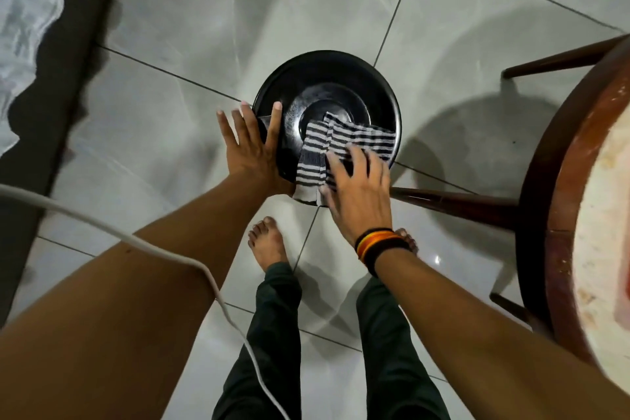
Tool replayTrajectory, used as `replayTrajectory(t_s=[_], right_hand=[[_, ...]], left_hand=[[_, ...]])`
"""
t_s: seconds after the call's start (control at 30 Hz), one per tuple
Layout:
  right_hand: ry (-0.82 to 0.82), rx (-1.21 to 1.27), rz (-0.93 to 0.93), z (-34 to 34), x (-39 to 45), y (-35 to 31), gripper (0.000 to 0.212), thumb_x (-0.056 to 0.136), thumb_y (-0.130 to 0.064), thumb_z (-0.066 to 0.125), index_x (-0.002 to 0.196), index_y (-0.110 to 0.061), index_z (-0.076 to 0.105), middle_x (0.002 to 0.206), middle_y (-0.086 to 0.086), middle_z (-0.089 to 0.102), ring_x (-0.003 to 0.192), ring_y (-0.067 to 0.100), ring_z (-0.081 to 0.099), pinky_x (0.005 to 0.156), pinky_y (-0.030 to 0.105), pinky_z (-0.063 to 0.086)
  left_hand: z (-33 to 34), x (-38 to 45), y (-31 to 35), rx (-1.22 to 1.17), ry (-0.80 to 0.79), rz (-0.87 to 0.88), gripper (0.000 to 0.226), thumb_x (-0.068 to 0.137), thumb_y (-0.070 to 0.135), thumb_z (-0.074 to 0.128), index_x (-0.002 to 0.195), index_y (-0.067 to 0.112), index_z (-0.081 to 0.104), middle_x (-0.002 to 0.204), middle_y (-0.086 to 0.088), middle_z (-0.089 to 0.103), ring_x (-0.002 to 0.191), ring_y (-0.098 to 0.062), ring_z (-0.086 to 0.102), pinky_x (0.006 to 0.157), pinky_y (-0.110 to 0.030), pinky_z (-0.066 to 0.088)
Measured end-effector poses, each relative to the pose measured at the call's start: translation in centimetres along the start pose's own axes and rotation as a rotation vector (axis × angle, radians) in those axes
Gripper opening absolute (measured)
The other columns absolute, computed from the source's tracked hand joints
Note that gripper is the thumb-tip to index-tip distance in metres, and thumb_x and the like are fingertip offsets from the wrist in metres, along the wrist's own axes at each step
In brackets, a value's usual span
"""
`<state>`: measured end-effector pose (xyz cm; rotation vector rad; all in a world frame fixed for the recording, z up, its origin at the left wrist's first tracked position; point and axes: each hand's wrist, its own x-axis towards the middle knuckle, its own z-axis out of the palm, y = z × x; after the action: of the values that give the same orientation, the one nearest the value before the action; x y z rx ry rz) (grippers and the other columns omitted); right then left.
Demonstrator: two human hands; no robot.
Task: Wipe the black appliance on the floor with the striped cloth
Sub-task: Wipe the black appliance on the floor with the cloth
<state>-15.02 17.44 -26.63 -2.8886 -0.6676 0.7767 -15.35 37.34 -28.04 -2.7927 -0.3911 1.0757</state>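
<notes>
Black, glossy and round, the appliance [327, 92] sits directly on the tiled floor [211, 10], just ahead of my bare feet and close beside a leg of the wooden stool [559, 215] on my right. Its domed top reflects light, so I judge the shell hard, smooth and likely slippery under a dry palm. It appears light enough to skate on polished tile if pushed sideways; I cannot confirm its weight.

My left hand [249, 147] lies spread flat against the left flank of the appliance, fingers apart, thumb laid over the rim. It is bracing, not gripping. My right hand [358, 187] is spread with fingers apart, pressing the striped cloth [344, 140] onto the near right part of the top. The cloth is soft, thin and limp; it drapes from the centre recess over the near edge and is partly bunched. I judge it best worked under a flat palm rather than pinched, with the other hand steadying the side wall.

Glazed pale grey tile forms the floor, shiny, with dark grout lines. A white cable [191, 262] trails across my left forearm. Dark edging and white fabric lie at far left. Lighting is dim.
</notes>
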Motion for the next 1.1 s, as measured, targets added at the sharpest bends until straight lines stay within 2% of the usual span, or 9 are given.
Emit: replayTrajectory(t_s=[0.2, 0.3, 0.57, 0.7, 0.77, 0.83, 0.9, 0.97, 1.1], right_hand=[[0.034, -0.017, -0.150, -1.8, 8.8, -1.1, 0.066, 0.105, -0.048, 0.033, 0.163, -0.028, 0.008, 0.172, 0.011, -0.003, 0.158, 0.032, -0.004, 0.125, 0.060, 0.000], [0.013, -0.066, -0.191, -4.0, 12.0, 0.5, 0.063, 0.106, -0.048, 0.031, 0.162, -0.034, 0.006, 0.172, 0.003, -0.006, 0.159, 0.026, -0.006, 0.125, 0.061, 0.004], [0.050, 0.271, 0.209, -0.8, 2.5, 1.5, 0.070, 0.104, -0.027, 0.044, 0.163, -0.029, 0.006, 0.171, 0.011, -0.008, 0.157, 0.036, -0.004, 0.125, 0.058, 0.021], [0.021, 0.403, 0.194, 0.9, -0.3, -2.0, 0.072, 0.102, -0.019, 0.048, 0.163, -0.026, 0.010, 0.171, 0.008, -0.013, 0.157, 0.033, -0.013, 0.127, 0.053, 0.018], [0.126, 0.561, 0.223, 0.1, 0.1, -2.0, 0.064, 0.103, -0.019, 0.048, 0.161, -0.026, 0.022, 0.172, 0.005, -0.005, 0.158, 0.030, -0.005, 0.128, 0.047, 0.016], [0.268, 0.752, 0.405, -1.0, 0.3, -1.3, 0.066, 0.101, -0.017, 0.054, 0.160, -0.024, 0.026, 0.172, 0.005, 0.004, 0.158, 0.026, 0.007, 0.125, 0.040, 0.016], [0.293, 1.003, 0.727, -1.9, 0.8, -0.5, 0.077, 0.096, -0.014, 0.063, 0.160, -0.017, 0.021, 0.170, 0.009, 0.011, 0.156, 0.027, 0.016, 0.126, 0.039, 0.018], [0.157, 1.315, 1.011, -1.4, 1.7, 0.3, 0.088, 0.091, -0.015, 0.071, 0.159, -0.009, 0.015, 0.164, 0.012, 0.026, 0.150, 0.029, 0.031, 0.125, 0.044, 0.027], [-0.027, 1.521, 1.158, -1.6, 2.7, 0.8, 0.064, 0.085, -0.020, 0.078, 0.136, -0.002, 0.045, 0.132, 0.010, 0.061, 0.119, 0.032, 0.062, 0.100, 0.039, 0.052]], left_hand=[[0.4, 0.3, 0.2, -0.184, -0.005, 0.012, 0.168, 0.047, 0.102, 0.061, 0.155, 0.020, -0.037, 0.164, -0.034, -0.028, 0.155, -0.047, -0.026, 0.127, -0.063, -0.010], [0.3, 0.4, 1.4, -0.311, -0.029, -0.038, 0.168, 0.045, 0.103, 0.060, 0.155, 0.022, -0.038, 0.163, -0.036, -0.026, 0.154, -0.049, -0.025, 0.127, -0.063, -0.009], [-0.4, -0.3, 2.1, -0.355, 0.000, -0.061, 0.166, 0.046, 0.103, 0.059, 0.155, 0.024, -0.037, 0.163, -0.037, -0.024, 0.154, -0.052, -0.023, 0.126, -0.065, -0.009], [-0.9, -0.5, 1.9, -0.333, -0.039, -0.046, 0.163, 0.057, 0.082, 0.080, 0.156, 0.023, -0.035, 0.164, -0.037, -0.021, 0.154, -0.053, -0.021, 0.126, -0.064, -0.009], [-1.8, -0.8, 1.5, -0.338, -0.083, -0.043, 0.153, 0.070, 0.061, 0.087, 0.157, 0.023, -0.032, 0.165, -0.038, -0.016, 0.155, -0.053, -0.016, 0.126, -0.063, -0.007], [-3.0, -1.6, 1.5, -0.441, 0.008, -0.066, 0.119, 0.085, 0.038, 0.080, 0.164, 0.017, -0.007, 0.165, -0.035, 0.013, 0.156, -0.051, 0.010, 0.129, -0.061, 0.010], [-4.0, -2.7, 2.1, -0.605, 0.301, -0.105, 0.065, 0.093, 0.022, 0.068, 0.150, 0.009, 0.040, 0.141, -0.022, 0.055, 0.133, -0.041, 0.052, 0.117, -0.054, 0.041], [-4.8, -4.0, 3.5, -0.776, 0.429, -0.118, 0.028, 0.098, 0.025, 0.062, 0.123, 0.013, 0.061, 0.114, -0.010, 0.068, 0.104, -0.027, 0.066, 0.096, -0.047, 0.058], [-5.0, -4.4, 6.9, -0.785, 0.250, -0.023, 0.060, 0.081, 0.064, 0.075, 0.115, 0.017, 0.063, 0.108, -0.004, 0.067, 0.097, -0.022, 0.065, 0.082, -0.043, 0.061]])
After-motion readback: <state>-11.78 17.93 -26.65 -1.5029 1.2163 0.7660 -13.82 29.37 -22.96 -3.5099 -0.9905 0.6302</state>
